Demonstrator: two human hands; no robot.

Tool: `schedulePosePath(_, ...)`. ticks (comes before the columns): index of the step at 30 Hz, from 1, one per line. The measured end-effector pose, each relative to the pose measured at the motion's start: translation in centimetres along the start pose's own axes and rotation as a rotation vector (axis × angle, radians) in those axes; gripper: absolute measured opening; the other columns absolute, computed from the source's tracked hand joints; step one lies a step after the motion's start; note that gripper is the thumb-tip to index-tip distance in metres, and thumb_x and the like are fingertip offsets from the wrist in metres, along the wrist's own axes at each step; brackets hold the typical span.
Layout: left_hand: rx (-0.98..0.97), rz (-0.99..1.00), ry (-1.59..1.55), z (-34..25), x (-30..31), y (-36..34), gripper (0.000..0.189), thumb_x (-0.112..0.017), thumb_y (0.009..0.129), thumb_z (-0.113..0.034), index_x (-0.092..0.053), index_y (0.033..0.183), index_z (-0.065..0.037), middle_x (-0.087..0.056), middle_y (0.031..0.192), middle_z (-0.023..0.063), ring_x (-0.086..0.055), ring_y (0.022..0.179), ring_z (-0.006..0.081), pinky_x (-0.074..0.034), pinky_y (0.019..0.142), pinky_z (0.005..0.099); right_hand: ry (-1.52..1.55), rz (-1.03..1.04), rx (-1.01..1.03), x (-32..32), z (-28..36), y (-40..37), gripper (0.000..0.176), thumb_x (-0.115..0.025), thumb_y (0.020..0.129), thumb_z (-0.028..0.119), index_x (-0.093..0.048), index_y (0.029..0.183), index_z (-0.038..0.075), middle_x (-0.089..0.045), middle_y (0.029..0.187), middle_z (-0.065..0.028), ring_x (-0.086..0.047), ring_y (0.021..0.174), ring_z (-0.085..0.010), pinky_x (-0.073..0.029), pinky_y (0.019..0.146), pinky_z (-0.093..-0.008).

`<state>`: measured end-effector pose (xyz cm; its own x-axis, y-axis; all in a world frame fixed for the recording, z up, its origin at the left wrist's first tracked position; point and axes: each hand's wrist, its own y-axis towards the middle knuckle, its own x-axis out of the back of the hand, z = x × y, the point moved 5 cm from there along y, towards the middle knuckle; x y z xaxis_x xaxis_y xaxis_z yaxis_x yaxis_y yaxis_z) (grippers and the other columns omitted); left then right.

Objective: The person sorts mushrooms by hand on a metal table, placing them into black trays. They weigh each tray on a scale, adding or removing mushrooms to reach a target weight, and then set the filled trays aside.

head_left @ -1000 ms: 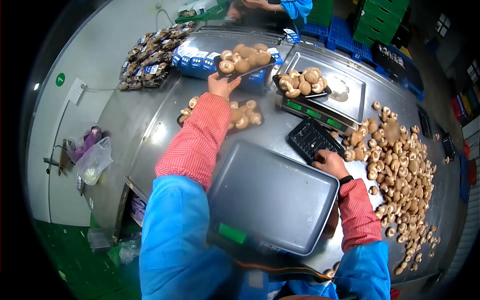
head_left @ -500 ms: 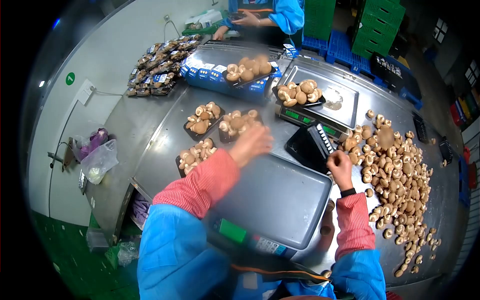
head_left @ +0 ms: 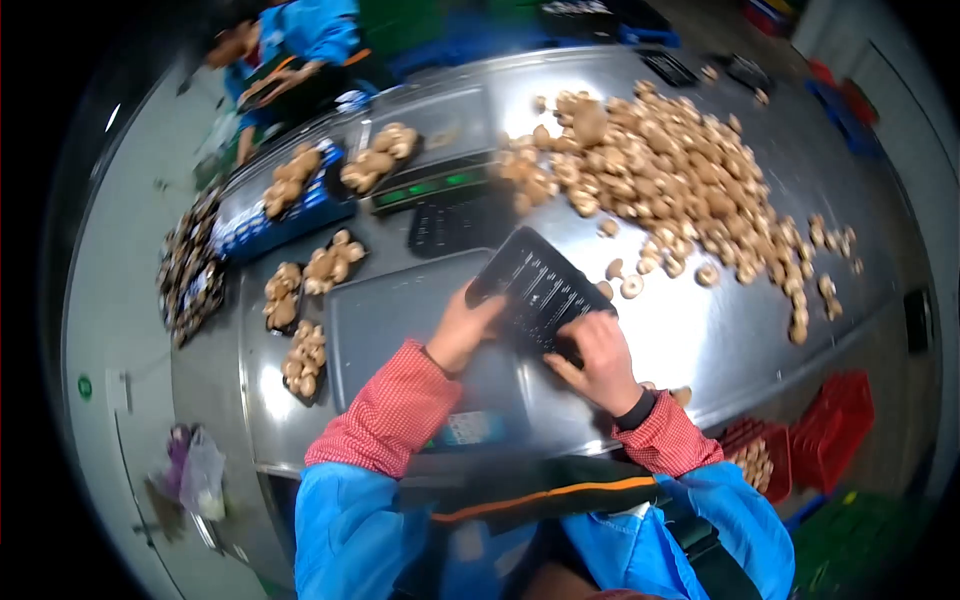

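Observation:
Tilted over the right side of the grey scale plate is a black plastic tray with rows of small marks on its face. My left hand grips its left edge, the thumb along the side. At the lower right edge, my right hand holds the tray with bent fingers, slightly blurred. Another black tray lies just behind the scale plate. Shiitake mushrooms are heaped to the right, some loose ones close to the held tray.
Mushroom-filled trays stand left of the scale plate. A second scale with a green display sits behind, near a blue box. Wrapped packs are piled at far left. A co-worker stands across the table. Red crates are at lower right.
My view has swung to the right. The left hand has come from beside the filled trays to the black tray, which both hands now hold above the scale plate.

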<state>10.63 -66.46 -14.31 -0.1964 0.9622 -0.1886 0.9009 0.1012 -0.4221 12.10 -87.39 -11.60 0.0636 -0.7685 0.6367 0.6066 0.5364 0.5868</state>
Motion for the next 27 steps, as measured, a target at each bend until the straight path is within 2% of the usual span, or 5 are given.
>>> schedulePosePath(6,-0.086,0.38,0.417,4.4,-11.0,1.7,0.04,-0.065,0.091,-0.014,-0.057,0.128,0.001,-0.064,0.113,0.0065,-0.058,0.102,0.0141,-0.048,0.089,0.0279,0.234,0.26,-0.827,6.8,-8.8,-6.0,0.054,-0.079,0.078,0.022,-0.055,0.121,0.001,-0.064,0.102,-0.0158,-0.062,0.091,-0.0319,-0.049,0.083,-0.0376)
schedulePosePath(10,-0.069,0.464,0.473,4.9,-16.4,5.2,0.051,-0.065,0.094,-0.021,-0.048,0.139,-0.004,-0.061,0.122,0.0081,-0.055,0.115,0.0169,-0.044,0.099,0.0311,0.807,-0.034,-1.079,9.1,-14.8,-12.5,0.039,-0.067,0.087,0.014,-0.057,0.12,-0.004,-0.067,0.103,-0.0123,-0.063,0.096,-0.02,-0.051,0.084,-0.0339)
schedulePosePath(12,-0.028,0.358,0.546,5.1,-16.4,8.8,0.06,-0.067,0.093,-0.022,-0.041,0.145,-0.007,-0.054,0.134,0.0132,-0.054,0.121,0.0215,-0.044,0.103,0.0348,0.662,-0.309,-1.252,13.2,-19.2,-16.1,0.036,-0.064,0.088,0.012,-0.057,0.12,-0.004,-0.067,0.103,-0.0112,-0.062,0.094,-0.0184,-0.051,0.084,-0.0341)
schedulePosePath(18,-0.187,0.186,0.562,5.9,-17.3,18.9,0.093,-0.08,0.081,-0.028,-0.024,0.152,-0.007,-0.042,0.142,0.0257,-0.044,0.131,0.0313,-0.043,0.105,0.0406,-0.186,-0.467,-1.052,23.9,-29.9,-23.6,0.038,-0.061,0.088,0.009,-0.053,0.123,-0.004,-0.067,0.11,-0.0218,-0.065,0.101,-0.0361,-0.049,0.089,-0.0402)
schedulePosePath(27,-0.308,0.256,0.804,5.0,-22.9,24.5,0.13,-0.09,0.063,-0.036,-0.005,0.154,-0.001,-0.029,0.151,0.03,-0.031,0.141,0.0353,-0.028,0.116,0.0396,-0.101,-0.341,-0.979,19.5,-36.5,-17.9,0.033,-0.059,0.09,0.017,-0.055,0.121,0.004,-0.066,0.103,-0.0248,-0.062,0.1,-0.0437,-0.049,0.084,-0.0453)
